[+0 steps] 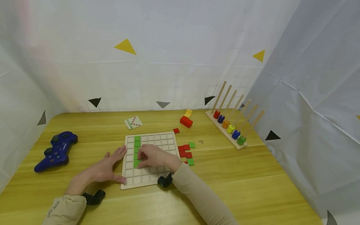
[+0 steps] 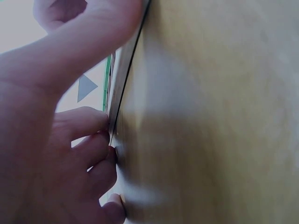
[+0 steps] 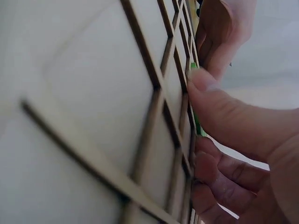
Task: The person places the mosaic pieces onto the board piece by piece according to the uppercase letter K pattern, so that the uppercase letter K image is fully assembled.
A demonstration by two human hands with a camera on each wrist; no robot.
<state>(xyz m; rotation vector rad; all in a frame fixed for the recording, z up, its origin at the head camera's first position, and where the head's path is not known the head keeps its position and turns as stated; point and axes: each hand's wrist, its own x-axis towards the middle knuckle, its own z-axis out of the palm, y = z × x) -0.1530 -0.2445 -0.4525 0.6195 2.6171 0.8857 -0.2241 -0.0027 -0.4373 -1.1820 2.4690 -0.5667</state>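
A pale wooden grid board lies on the table, with a column of green square tiles in its second row of cells from the left. My left hand rests with spread, extended fingers along the board's left edge, thumb at the lower left corner. Over the board, my right hand bends its fingers down and pinches a green tile at the near end of the column. In the right wrist view, green shows between the thumb and the fingers; the hand hides part of it.
Loose red tiles and green tiles lie right of the board. Behind it are a patterned card, a red block and a yellow piece. A blue game controller lies left; a peg stand with coloured beads stands right.
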